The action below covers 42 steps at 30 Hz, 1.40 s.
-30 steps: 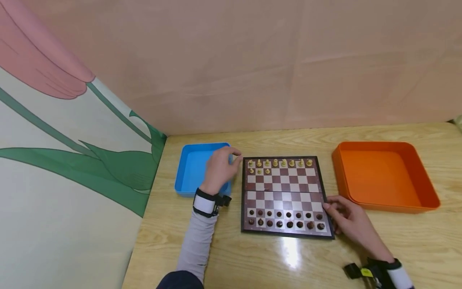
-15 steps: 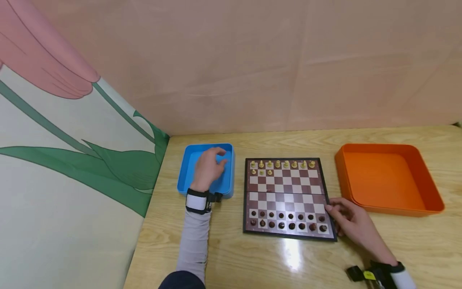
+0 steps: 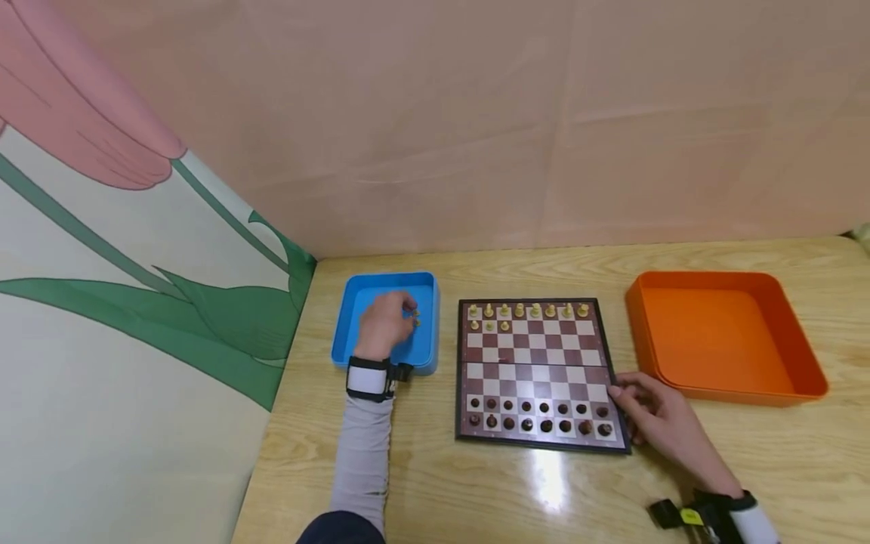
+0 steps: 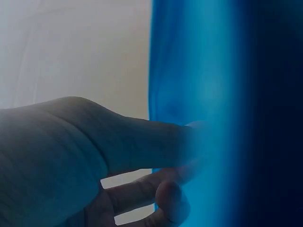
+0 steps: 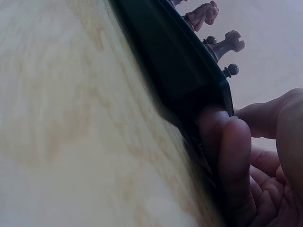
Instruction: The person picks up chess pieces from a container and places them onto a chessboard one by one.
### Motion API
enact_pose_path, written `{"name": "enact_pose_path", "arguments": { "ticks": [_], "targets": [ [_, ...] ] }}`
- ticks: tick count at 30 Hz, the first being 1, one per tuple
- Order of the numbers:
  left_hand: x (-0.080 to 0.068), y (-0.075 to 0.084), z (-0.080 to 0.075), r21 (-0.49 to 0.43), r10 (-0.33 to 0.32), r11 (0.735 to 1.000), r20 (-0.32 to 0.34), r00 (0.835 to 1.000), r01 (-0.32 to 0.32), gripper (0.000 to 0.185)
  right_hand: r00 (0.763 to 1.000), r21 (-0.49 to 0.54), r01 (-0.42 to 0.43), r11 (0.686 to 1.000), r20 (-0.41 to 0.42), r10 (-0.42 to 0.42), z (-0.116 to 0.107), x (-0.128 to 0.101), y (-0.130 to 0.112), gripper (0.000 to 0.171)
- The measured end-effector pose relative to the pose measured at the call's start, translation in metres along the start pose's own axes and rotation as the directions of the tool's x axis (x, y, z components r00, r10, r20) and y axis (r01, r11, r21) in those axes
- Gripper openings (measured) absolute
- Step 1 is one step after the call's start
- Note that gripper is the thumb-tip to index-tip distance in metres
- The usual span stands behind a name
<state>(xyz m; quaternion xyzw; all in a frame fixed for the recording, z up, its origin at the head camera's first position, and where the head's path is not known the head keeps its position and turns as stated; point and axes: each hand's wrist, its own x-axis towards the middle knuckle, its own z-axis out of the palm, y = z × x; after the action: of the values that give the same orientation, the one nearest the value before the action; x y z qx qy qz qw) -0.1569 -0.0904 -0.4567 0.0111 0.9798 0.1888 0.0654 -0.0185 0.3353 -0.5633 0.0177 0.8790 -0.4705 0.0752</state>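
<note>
The left hand (image 3: 384, 325) is dipping inside the blue tray (image 3: 356, 302), toward the counter's (image 3: 435, 491) far left corner, its fingers bending toward the thumb just beside small yellow chess pieces (image 3: 418, 323); whether that grip is holding one, the views are not showing. The right hand (image 3: 662, 415) is pinching the right edge of the folding chessboard (image 3: 537, 359), thumb on top and fingers curling against the black side. The board is lying open between the trays, with eight yellow back-row pieces (image 3: 535, 310) standing along its far edge and three yellow pawns (image 3: 489, 326) lining up in front, at the left end. Dark pawns (image 3: 544, 408) and dark back-row pieces (image 3: 546, 426) are filling two rows at its near edge. An orange tray (image 3: 727, 332) is sitting to the board's right.
</note>
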Motion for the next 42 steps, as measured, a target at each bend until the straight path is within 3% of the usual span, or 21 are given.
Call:
{"name": "enact_pose_path", "arguments": {
  "ticks": [15, 31, 42],
  "targets": [
    [0.002, 0.003, 0.006, 0.036, -0.059, 0.998, 0.070, 0.996, 0.057, 0.016, 1.000, 0.004, -0.006, 1.000, 0.007, 0.006, 0.000, 0.001, 0.000, 0.046],
    [0.004, 0.007, 0.012, 0.056, -0.058, 0.997, 0.052, 0.997, 0.055, 0.006, 1.000, 0.005, -0.013, 1.000, 0.004, 0.013, 0.000, -0.001, 0.000, 0.046],
    [0.004, 0.011, 0.013, 0.062, -0.045, 0.997, 0.066, 0.997, 0.041, 0.011, 1.000, 0.015, -0.010, 1.000, 0.006, 0.010, 0.001, -0.001, -0.001, 0.044]
  ]
}}
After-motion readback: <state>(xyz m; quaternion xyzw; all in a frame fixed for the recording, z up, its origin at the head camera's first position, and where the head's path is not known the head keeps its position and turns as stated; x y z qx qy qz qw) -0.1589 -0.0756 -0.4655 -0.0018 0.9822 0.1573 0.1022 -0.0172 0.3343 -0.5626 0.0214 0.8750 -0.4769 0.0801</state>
